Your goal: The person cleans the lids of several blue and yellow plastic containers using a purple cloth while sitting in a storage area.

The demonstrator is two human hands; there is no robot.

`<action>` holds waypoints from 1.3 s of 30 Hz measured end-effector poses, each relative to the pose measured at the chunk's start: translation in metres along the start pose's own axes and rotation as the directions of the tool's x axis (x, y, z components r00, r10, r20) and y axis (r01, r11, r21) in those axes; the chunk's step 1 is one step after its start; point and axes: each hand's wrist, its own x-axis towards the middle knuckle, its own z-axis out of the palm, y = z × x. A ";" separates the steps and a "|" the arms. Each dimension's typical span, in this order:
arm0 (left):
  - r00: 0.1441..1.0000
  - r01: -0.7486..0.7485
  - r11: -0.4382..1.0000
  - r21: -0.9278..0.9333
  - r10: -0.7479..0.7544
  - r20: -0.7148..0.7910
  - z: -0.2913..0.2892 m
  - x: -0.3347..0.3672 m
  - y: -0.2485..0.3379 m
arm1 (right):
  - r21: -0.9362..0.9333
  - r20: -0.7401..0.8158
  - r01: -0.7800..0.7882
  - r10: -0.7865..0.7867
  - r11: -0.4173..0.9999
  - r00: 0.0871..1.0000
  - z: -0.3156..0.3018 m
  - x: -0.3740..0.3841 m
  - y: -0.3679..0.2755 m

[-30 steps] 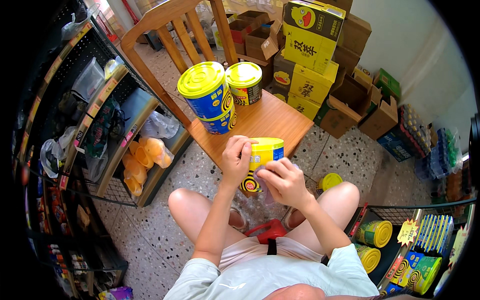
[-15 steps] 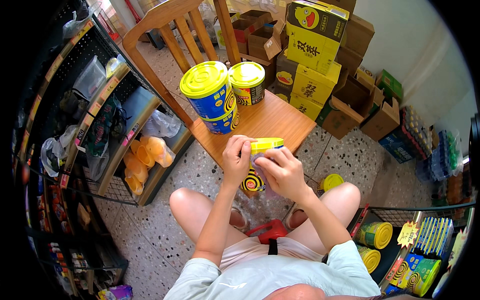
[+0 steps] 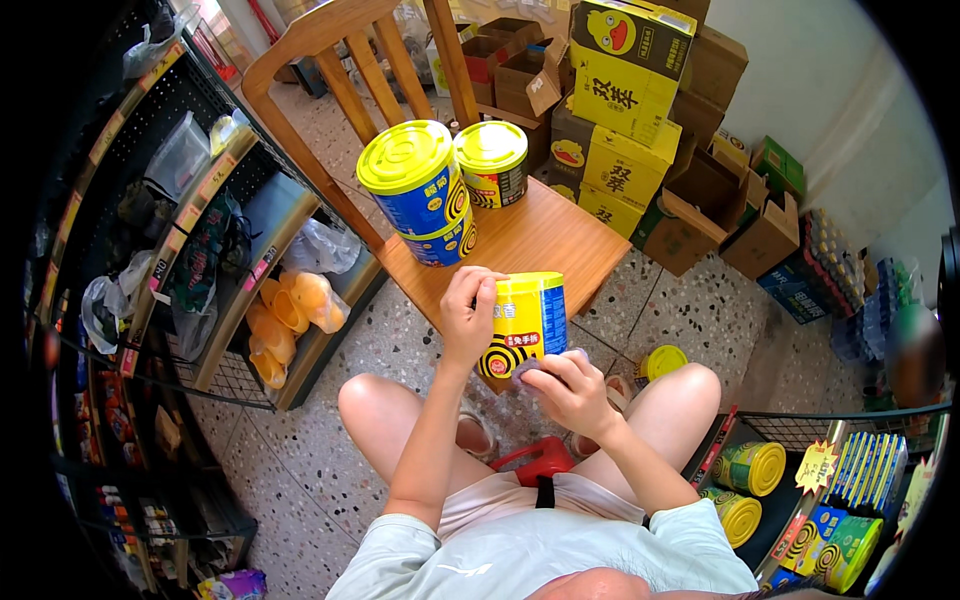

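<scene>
My left hand [image 3: 468,318] grips the left side of a yellow and blue tub [image 3: 525,318] with a black spiral pattern, keeping it upright above the chair's front edge. My right hand [image 3: 572,392] pinches a bunched purple-grey cloth [image 3: 525,374] against the tub's lower edge. Behind it on the wooden chair [image 3: 560,235], a large blue tub with a lime lid [image 3: 405,170] is stacked on another blue tub [image 3: 445,240]. Beside the stack stands a smaller dark tub with a lime lid [image 3: 492,160]. Part of the held tub's left side is hidden by my fingers.
A red plastic object [image 3: 540,462] sits between my legs. One more lime-lidded tub [image 3: 662,362] stands on the floor by my right knee. Shelves with orange slippers [image 3: 275,325] run along the left. Yellow cartons [image 3: 625,100] and open brown boxes [image 3: 690,225] are piled behind the chair.
My right hand with the cloth has moved down from the tub's upper front to its lower edge, uncovering the front. My left hand keeps its hold.
</scene>
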 end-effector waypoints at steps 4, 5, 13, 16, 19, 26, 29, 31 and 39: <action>1.000 0.024 0.998 -0.060 -0.024 0.012 -0.006 -0.001 -0.010 | 0.012 -0.072 -0.055 0.055 0.998 0.996 0.005 -0.020 0.012; 1.000 0.029 0.996 -0.081 -0.029 0.006 -0.007 -0.001 -0.012 | 0.011 -0.088 -0.062 0.063 0.998 0.994 0.006 -0.021 0.014; 0.994 0.106 0.968 -0.227 -0.111 -0.011 -0.011 -0.009 -0.030 | -0.024 -0.080 0.017 -0.019 1.000 0.997 0.008 -0.015 0.011; 0.995 0.084 0.972 -0.220 -0.093 -0.032 -0.009 -0.010 -0.026 | -0.022 -0.055 0.014 -0.015 1.000 0.998 0.004 -0.014 0.010; 0.994 0.089 0.978 -0.187 -0.099 -0.048 -0.008 -0.009 -0.015 | -0.018 -0.030 0.014 -0.014 1.000 0.999 -0.001 -0.011 0.009; 1.000 0.001 0.999 0.043 -0.001 -0.007 -0.004 -0.005 0.005 | 0.022 0.083 0.016 -0.018 1.000 0.996 -0.010 0.014 -0.004; 0.999 -0.036 0.998 0.060 0.036 0.000 -0.003 -0.005 0.003 | -0.027 0.079 0.008 -0.006 1.000 0.997 -0.010 0.037 -0.004; 0.999 -0.045 0.997 0.070 0.045 0.007 -0.002 -0.004 0.003 | -0.064 0.049 -0.008 0.011 0.998 0.999 -0.007 0.054 0.001; 0.999 -0.032 0.998 0.046 0.033 -0.012 -0.002 -0.004 0.004 | -0.116 -0.053 -0.050 0.044 0.992 0.998 0.005 0.077 0.009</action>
